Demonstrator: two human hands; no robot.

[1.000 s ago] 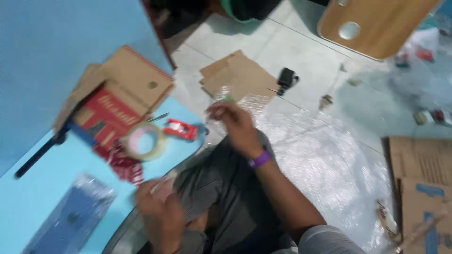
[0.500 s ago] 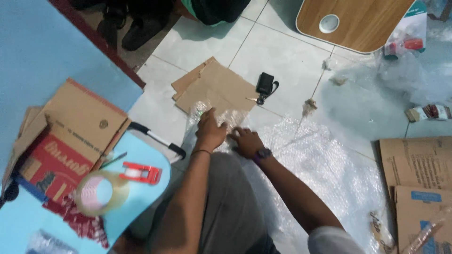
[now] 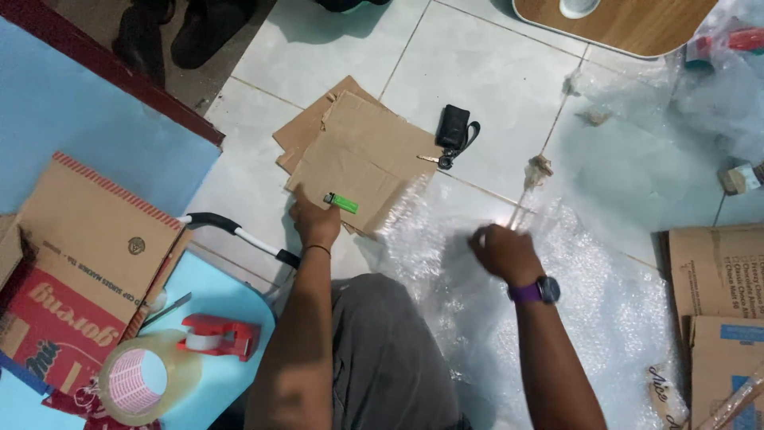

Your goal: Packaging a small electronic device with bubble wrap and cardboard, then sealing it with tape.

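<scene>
Your left hand [image 3: 316, 223] is clenched on a green lighter [image 3: 341, 202], held over the edge of the flat cardboard pieces [image 3: 358, 155] on the floor. Your right hand [image 3: 501, 252] presses down on the bubble wrap sheet [image 3: 509, 318], fingers curled, probably pinning it flat (can't tell if it's pinching the film). The sheet is spread on the tiles in front of your knees, its corner lapping the cardboard. A tape roll [image 3: 139, 381] and red tape dispenser [image 3: 216, 336] are parked on the light-blue mat [image 3: 215, 299] at your left, within reach.
</scene>
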